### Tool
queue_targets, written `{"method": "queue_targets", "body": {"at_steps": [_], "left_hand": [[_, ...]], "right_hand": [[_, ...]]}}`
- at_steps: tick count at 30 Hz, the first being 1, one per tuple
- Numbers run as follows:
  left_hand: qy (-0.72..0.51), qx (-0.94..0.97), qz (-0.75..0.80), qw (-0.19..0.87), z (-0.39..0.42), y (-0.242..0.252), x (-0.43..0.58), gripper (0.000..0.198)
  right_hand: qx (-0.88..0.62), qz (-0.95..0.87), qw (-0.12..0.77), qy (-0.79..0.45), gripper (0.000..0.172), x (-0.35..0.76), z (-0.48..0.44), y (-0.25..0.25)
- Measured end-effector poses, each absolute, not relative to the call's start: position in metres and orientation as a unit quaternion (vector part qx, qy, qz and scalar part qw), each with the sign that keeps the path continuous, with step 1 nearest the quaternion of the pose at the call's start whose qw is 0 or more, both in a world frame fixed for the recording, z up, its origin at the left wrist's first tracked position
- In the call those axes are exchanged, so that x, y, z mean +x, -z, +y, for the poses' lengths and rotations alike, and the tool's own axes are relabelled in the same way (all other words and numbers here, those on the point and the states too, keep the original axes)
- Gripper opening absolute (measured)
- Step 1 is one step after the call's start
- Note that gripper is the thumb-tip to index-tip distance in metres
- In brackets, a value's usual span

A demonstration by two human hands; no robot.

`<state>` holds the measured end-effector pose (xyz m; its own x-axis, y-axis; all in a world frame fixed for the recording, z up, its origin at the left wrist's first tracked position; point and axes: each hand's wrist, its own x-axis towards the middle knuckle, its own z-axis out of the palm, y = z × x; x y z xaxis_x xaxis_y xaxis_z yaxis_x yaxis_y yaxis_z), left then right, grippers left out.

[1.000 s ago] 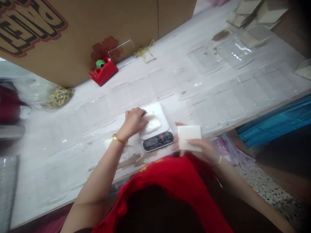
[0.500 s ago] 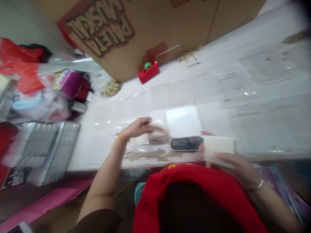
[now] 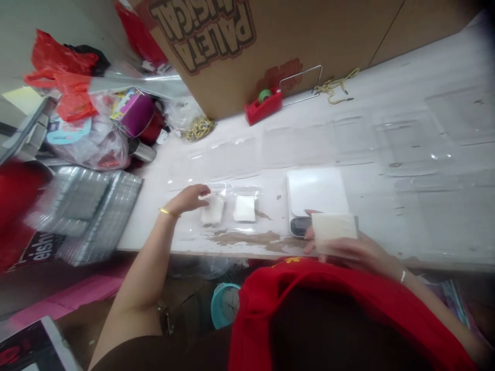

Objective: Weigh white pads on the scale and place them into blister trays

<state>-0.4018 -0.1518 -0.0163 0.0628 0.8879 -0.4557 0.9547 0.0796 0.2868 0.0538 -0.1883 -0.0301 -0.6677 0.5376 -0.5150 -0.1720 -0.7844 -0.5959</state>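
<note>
While clamping one white block (image 3: 333,226), not yet trayed, in right hand (image 3: 358,249), holding left hand (image 3: 188,199) finger-spread near two white pads (image 3: 245,209) already in trays (image 3: 247,190).

Left arm (image 3: 141,278) bent, left hand (image 3: 189,199) loosely curled; right hand (image 3: 358,251) gripping
</note>
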Motion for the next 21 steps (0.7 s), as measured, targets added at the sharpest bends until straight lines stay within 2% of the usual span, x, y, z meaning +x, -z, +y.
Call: {"method": "queue_targets", "body": {"at_steps": [3,5,7,10,14,18,21], "left_hand": [[0.037,0.704,0.684,0.187,-0.159,0.017,-0.399,0.03],[0.043,0.716,0.673,0.18,-0.165,0.012,-0.388,0.024],[0.024,0.727,0.657,0.198,-0.169,0.004,-0.363,0.02],[-0.085,0.749,0.605,0.257,-0.172,-0.005,-0.302,0.024],[-0.211,0.811,0.465,0.285,-0.176,-0.002,-0.216,0.042],[-0.294,0.839,0.401,0.224,-0.178,0.017,-0.169,0.026],[-0.352,0.835,0.394,0.151,-0.178,0.029,-0.158,0.026]], "right_hand": [[-0.344,-0.271,0.182,-0.88,0.028,0.048,-0.188,0.032],[-0.34,-0.274,0.18,-0.881,0.031,0.042,-0.187,0.034],[-0.332,-0.275,0.184,-0.883,0.047,0.035,-0.185,0.035],[-0.305,-0.301,0.172,-0.887,0.057,0.022,-0.179,0.031],[-0.294,-0.343,0.155,-0.879,0.042,0.013,-0.171,0.024],[-0.331,-0.355,0.169,-0.858,0.025,0.018,-0.17,0.02],[-0.347,-0.317,0.193,-0.861,0.02,0.022,-0.173,0.022]]}}
